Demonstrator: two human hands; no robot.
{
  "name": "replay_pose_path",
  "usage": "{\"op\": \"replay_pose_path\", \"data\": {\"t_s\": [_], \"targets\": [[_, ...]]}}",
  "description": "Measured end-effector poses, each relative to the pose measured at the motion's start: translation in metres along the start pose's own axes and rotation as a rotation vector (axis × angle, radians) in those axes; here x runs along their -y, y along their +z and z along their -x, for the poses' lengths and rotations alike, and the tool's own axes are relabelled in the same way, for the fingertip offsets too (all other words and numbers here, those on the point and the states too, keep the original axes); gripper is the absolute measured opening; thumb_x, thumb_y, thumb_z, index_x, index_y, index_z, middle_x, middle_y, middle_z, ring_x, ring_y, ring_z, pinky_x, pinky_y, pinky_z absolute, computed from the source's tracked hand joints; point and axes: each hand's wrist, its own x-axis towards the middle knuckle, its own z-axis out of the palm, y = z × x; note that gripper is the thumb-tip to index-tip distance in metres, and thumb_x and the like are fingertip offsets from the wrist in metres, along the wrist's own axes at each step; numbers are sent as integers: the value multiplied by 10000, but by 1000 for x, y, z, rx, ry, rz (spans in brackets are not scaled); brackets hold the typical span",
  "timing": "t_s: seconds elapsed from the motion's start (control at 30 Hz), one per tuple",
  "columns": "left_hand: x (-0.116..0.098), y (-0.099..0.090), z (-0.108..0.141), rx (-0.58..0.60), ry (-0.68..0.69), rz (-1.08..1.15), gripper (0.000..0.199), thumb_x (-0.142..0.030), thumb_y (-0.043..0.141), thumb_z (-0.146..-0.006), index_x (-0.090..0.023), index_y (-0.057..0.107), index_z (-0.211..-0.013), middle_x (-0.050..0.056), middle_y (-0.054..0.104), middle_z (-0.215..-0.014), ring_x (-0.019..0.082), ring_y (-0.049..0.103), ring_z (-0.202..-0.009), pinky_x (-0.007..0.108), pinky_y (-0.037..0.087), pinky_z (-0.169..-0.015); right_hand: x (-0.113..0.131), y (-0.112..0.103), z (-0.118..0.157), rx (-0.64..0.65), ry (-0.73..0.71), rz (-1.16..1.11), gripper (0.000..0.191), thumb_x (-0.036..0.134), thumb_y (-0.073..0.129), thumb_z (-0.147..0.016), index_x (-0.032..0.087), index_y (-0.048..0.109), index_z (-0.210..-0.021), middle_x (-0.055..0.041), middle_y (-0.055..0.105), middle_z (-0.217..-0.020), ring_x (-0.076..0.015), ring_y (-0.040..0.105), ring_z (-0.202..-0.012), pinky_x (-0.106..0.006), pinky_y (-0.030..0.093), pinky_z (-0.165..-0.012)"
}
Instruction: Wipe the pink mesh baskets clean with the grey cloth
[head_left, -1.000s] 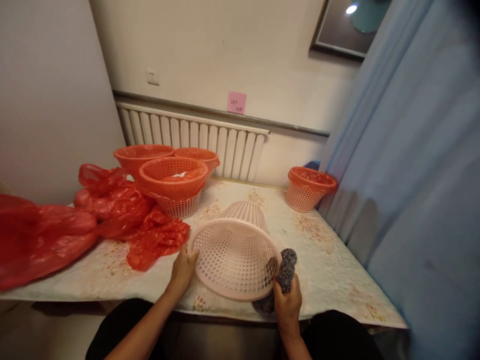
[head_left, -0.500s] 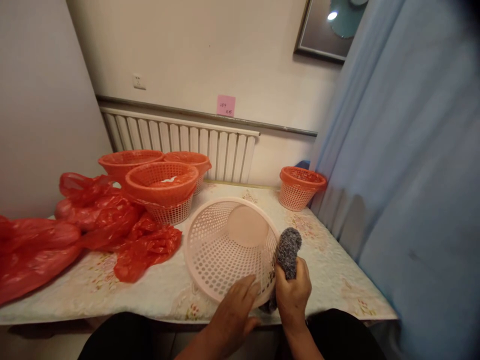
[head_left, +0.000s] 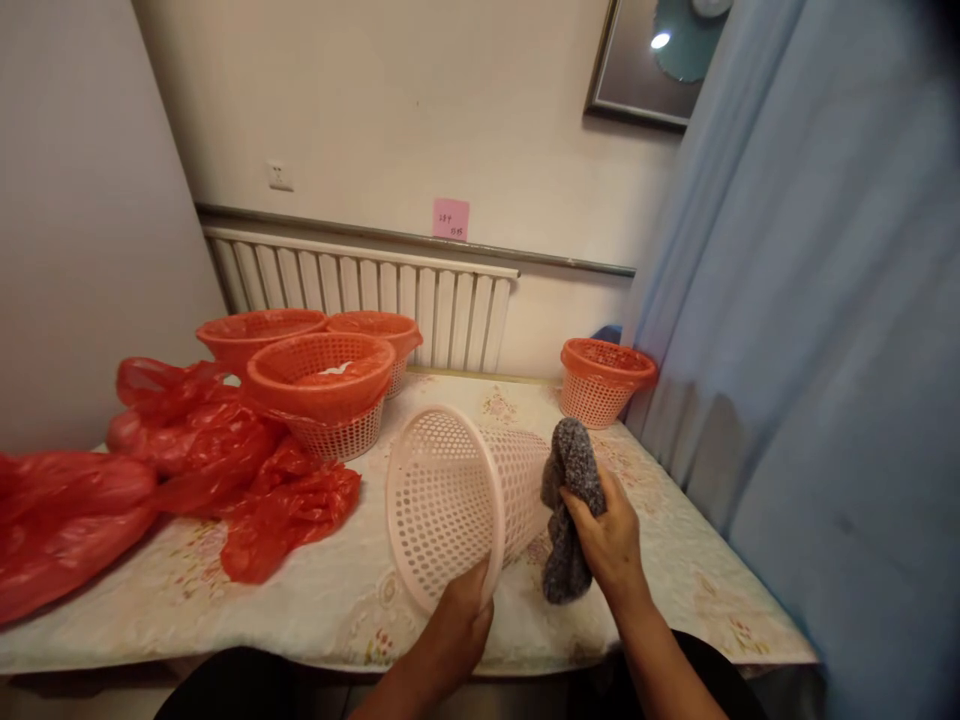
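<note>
A pale pink perforated basket (head_left: 517, 475) lies tipped on its side on the flowered tablecloth, its mouth facing left and its base to the right. My left hand (head_left: 461, 620) grips the lower part of its rim. Just right of the basket, my right hand (head_left: 611, 540) holds a dark grey fuzzy cloth (head_left: 571, 500), bunched between thumb and fingers. The cloth is close to the basket's base; whether they touch is hard to tell.
Baskets lined with red bags (head_left: 322, 375) stand at the back left, beside crumpled red plastic bags (head_left: 202, 430). Another lined basket (head_left: 600, 385) is at the back right by the blue curtain (head_left: 780, 300). The tablecloth's front edge (head_left: 360, 660) is near my knees.
The basket has turned so that its mouth faces left. My left hand has closed on its rim. My right hand and the cloth have moved up and away from the rim.
</note>
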Motion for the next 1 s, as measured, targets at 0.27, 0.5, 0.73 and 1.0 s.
{"op": "replay_pose_path", "data": {"t_s": [0.27,0.5,0.73,1.0], "targets": [[-35,-13,-9,44,-245,279,410,-222,481,-880,-203,583,-1276,66,639,-1290,252,574,-1188,404,400,-1077,-11,11,-23,166,-308,174,543,101,486,-767,232,519,-1293,-88,552,-1281,-253,489,-1169,-471,428,-994],[-30,-24,-21,-31,-325,296,424,-337,507,-875,-165,580,-1256,91,653,-1259,272,573,-1185,416,392,-1081,27,25,15,321,-435,212,611,35,459,-708,249,548,-1274,-79,529,-1313,-269,476,-1109,-481,444,-928],[-12,-19,-24,-131,-335,333,451,-408,530,-873,-173,556,-1258,89,602,-1327,268,517,-1258,410,390,-1085,34,39,59,157,-423,282,543,105,486,-779,257,534,-1299,-132,488,-1262,-286,471,-1020,-482,468,-844],[-13,-24,-33,-160,-377,265,413,-348,494,-881,-152,566,-1237,90,679,-1205,274,598,-1144,401,444,-1019,-23,44,26,71,-375,438,523,49,469,-789,291,585,-1238,-97,500,-1332,-290,443,-1105,-482,431,-883]]}}
